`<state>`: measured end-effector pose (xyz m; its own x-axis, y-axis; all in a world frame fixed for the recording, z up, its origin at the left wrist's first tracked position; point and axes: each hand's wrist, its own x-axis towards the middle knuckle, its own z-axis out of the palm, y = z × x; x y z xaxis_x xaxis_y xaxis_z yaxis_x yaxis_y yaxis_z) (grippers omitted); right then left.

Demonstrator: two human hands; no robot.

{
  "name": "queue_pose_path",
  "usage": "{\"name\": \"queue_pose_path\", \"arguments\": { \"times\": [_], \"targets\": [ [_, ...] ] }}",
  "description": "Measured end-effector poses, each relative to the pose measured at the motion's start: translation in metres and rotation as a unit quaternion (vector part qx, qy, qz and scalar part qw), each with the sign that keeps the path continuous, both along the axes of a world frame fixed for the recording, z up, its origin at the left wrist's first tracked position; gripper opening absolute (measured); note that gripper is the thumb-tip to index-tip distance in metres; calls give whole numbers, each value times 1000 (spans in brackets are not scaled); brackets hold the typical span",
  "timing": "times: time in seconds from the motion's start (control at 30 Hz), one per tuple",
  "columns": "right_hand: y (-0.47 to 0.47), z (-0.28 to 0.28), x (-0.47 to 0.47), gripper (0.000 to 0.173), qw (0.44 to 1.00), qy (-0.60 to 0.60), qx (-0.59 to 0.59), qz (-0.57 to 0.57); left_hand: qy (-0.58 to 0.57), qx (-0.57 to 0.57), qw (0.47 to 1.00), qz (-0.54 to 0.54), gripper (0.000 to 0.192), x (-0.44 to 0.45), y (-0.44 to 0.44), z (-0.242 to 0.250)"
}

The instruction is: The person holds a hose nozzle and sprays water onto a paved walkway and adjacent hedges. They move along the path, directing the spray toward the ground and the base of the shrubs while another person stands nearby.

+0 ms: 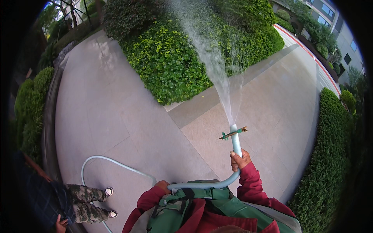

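Observation:
My right hand (pixel 240 160) grips a pale blue-green garden hose (pixel 215 185) a short way below its outlet. A stick (pixel 233 133) is tied crosswise near that outlet with green strips. Water (pixel 217 68) sprays from the end in a spreading jet over a leafy hedge (pixel 172 64). My left hand (pixel 163 186) is closed around the hose at my waist, where the hose crosses in front of my green vest. From there the hose bends down to the paving and loops off to the left.
At the lower left stands another person in camouflage trousers (pixel 87 195), with the hose running by their feet. Stone paving (pixel 99 116) surrounds the hedge corner. A clipped hedge (pixel 323 157) lines the right, and shrubs (pixel 30 102) border a kerb on the left. Buildings rise at upper right.

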<state>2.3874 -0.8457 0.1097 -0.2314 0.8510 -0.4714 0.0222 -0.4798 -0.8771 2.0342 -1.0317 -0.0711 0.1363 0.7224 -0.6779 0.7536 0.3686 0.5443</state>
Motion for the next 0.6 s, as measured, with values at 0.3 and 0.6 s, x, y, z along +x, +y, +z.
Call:
{"name": "queue_pose_path", "arguments": {
  "times": [0.3,0.6],
  "targets": [
    [0,1,-2,20,999,-22,-27,22,7,-25,1000,5,35,3,-6,6],
    [3,0,-10,21,995,-31,-70,56,35,-12,999,-25,32,6,-13,11]
  ]
}}
